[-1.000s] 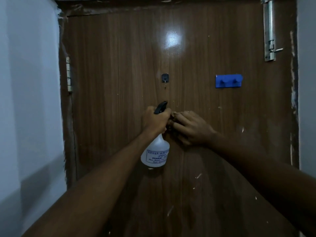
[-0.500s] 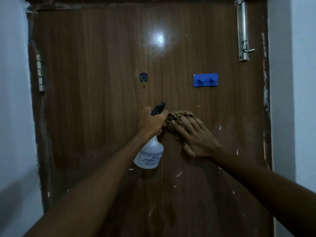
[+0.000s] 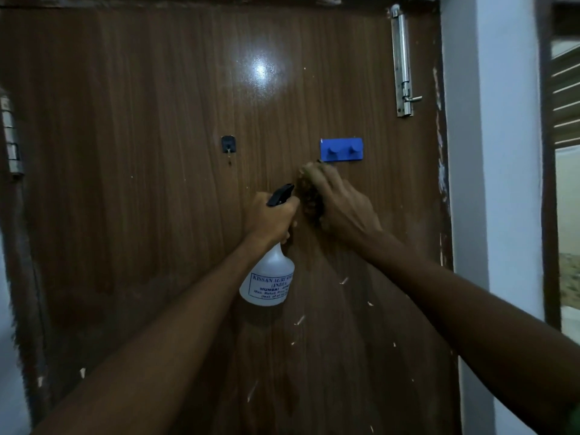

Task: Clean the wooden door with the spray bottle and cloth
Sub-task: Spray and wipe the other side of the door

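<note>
The left hand grips the neck of the spray bottle, which hangs roughly upright, its long axis tilted slightly, black nozzle aimed up and right at the wooden door. Just beside it, the right hand presses a brown cloth against the door, fingers pointing up-left, just below the blue hook rack.

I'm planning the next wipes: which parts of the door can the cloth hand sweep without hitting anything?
Free: the broad panel left of the black hook toward the hinge, and the lower door between the forearms. Crowded: the right hand and cloth sit just under the blue hook rack, beside the spray bottle; the bolt is upper right.
</note>
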